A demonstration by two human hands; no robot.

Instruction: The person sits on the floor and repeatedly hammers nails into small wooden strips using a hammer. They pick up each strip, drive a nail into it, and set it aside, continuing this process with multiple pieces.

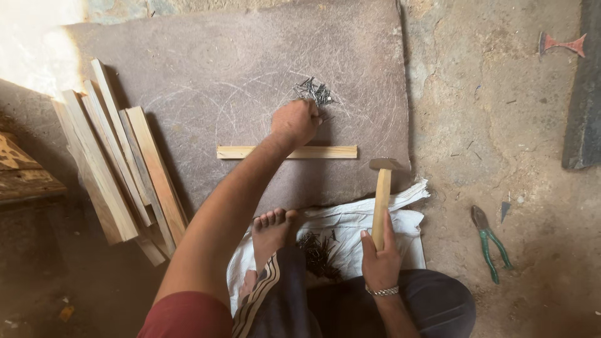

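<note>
My left hand (294,122) reaches forward over a flat stone slab (206,69), its fingers curled at the near edge of a small heap of steel nails (315,92). Whether it holds a nail is hidden. Just below it a thin light wooden strip (325,152) lies crosswise on the slab. My right hand (379,253) grips the wooden handle of a hammer (382,188), whose metal head rests at the slab's near right edge.
Several wooden slats (116,166) lie stacked at the left of the slab. A white sack (407,219) under my bare foot (270,235) holds a dark nail pile (318,253). Green-handled pliers (491,241) lie on the dirt floor at right.
</note>
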